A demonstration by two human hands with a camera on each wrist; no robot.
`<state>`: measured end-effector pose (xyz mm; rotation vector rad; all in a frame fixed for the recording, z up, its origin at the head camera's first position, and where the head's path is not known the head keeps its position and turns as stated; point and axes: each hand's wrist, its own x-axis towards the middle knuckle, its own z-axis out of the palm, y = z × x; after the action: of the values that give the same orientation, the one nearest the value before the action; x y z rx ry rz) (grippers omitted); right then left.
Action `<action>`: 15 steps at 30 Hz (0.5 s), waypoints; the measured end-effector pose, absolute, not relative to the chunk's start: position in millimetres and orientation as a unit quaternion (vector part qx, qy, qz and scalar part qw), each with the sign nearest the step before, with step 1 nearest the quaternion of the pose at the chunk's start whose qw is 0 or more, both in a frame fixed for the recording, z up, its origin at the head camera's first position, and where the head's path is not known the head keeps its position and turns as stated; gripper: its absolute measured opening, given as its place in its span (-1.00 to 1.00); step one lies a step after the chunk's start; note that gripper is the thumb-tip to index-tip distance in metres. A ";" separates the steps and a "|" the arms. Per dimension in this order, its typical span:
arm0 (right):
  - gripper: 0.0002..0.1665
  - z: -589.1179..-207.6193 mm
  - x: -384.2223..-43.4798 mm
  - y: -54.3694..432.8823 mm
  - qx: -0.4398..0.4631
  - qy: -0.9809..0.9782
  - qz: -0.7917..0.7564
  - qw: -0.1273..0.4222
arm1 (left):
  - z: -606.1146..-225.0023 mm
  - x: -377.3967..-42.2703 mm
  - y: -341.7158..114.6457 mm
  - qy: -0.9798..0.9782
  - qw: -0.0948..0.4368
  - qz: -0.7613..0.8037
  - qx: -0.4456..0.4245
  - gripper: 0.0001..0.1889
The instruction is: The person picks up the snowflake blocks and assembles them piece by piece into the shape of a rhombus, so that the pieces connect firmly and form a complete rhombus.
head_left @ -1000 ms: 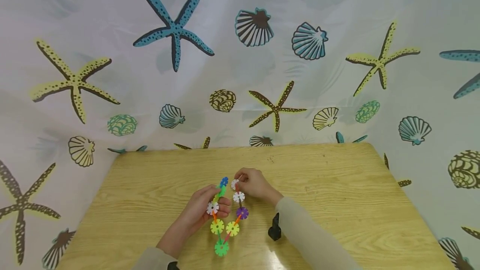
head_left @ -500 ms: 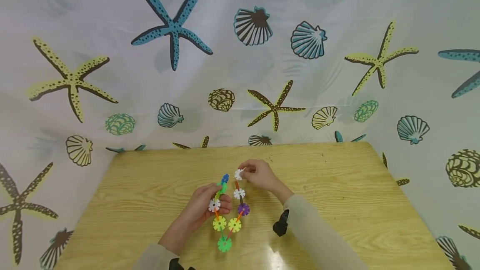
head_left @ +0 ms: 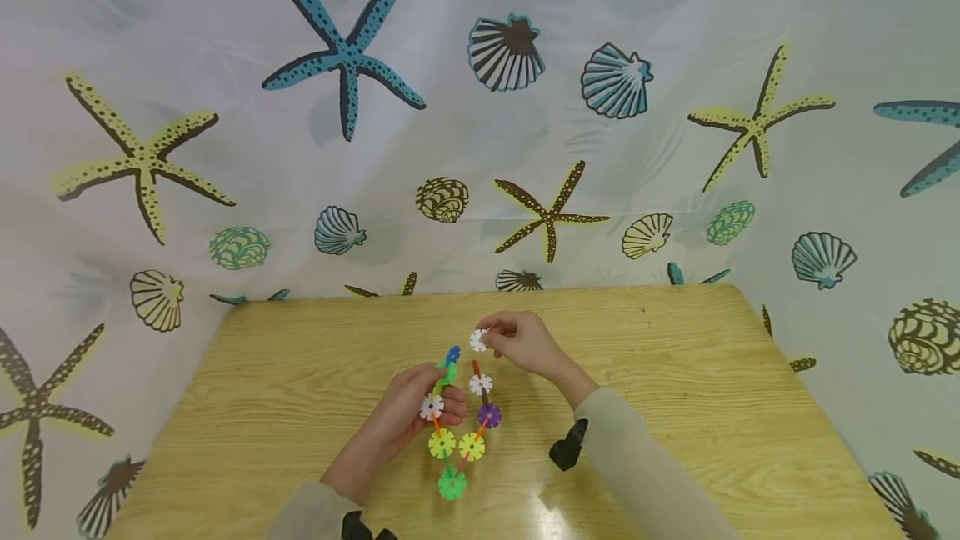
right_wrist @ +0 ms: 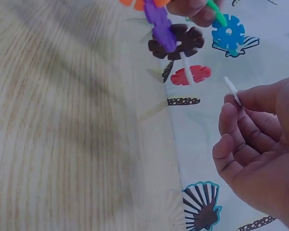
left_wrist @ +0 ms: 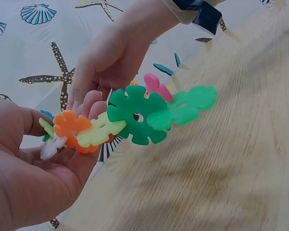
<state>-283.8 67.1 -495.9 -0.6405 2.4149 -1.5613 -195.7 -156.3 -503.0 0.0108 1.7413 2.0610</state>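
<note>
A U-shaped chain of slotted plastic snowflake discs hangs from my left hand (head_left: pixel 408 411), which pinches it near the end with the blue disc (head_left: pixel 453 352). Its lowest point is a green disc (head_left: pixel 452 485); a purple disc (head_left: pixel 489 416) and a dark brown disc (right_wrist: pixel 185 42) come higher on the other side. That side ends in a red disc (right_wrist: pixel 198 73), linked to a white disc of the chain. My right hand (head_left: pixel 528 348) pinches a separate white snowflake disc (head_left: pixel 477 342) between thumb and index finger, a short gap beyond the red one.
Below the hands lies a wood-grain table (head_left: pixel 300 357). A pale curtain (head_left: pixel 480 132) printed with starfish and shells surrounds its back and sides. Black wrist devices (head_left: pixel 567 445) sit at the sleeves.
My right hand has moved up and to the right with the white disc, which is now apart from the red end of the chain. The left hand still holds the chain, nearly in place.
</note>
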 end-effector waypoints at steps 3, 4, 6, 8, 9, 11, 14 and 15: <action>-0.69 -493.2 -283.3 67.7 -0.223 0.813 -0.529 0.092 | -502.1 -196.4 -154.6 0.636 0.217 0.741 0.000 -0.74; -0.69 -492.1 -283.0 67.9 -0.228 0.812 -0.529 0.089 | -501.9 -196.8 -154.0 0.638 0.216 0.739 0.000 -0.74; -0.69 -489.8 -282.2 68.1 -0.236 0.811 -0.529 0.082 | -501.5 -197.4 -152.8 0.642 0.214 0.736 -0.002 -0.74; -0.69 -487.6 -281.3 68.4 -0.244 0.809 -0.529 0.078 | -501.1 -197.9 -151.5 0.643 0.214 0.735 -0.002 -0.74; -0.69 -486.5 -280.8 68.6 -0.247 0.808 -0.529 0.077 | -500.9 -198.2 -150.8 0.644 0.214 0.734 -0.001 -0.73; -0.68 -484.5 -280.0 68.8 -0.250 0.807 -0.529 0.077 | -500.6 -198.5 -149.4 0.644 0.213 0.734 0.000 -0.73; -0.68 -482.1 -279.0 69.0 -0.249 0.806 -0.531 0.079 | -500.5 -199.0 -147.8 0.644 0.214 0.734 0.001 -0.73; -0.68 -481.5 -278.6 69.0 -0.248 0.806 -0.531 0.080 | -500.6 -199.1 -147.3 0.644 0.214 0.735 0.000 -0.72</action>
<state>-278.6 69.0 -481.5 -0.7425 2.4105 -1.5880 -199.1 -147.3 -500.6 -0.0003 1.7857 2.0381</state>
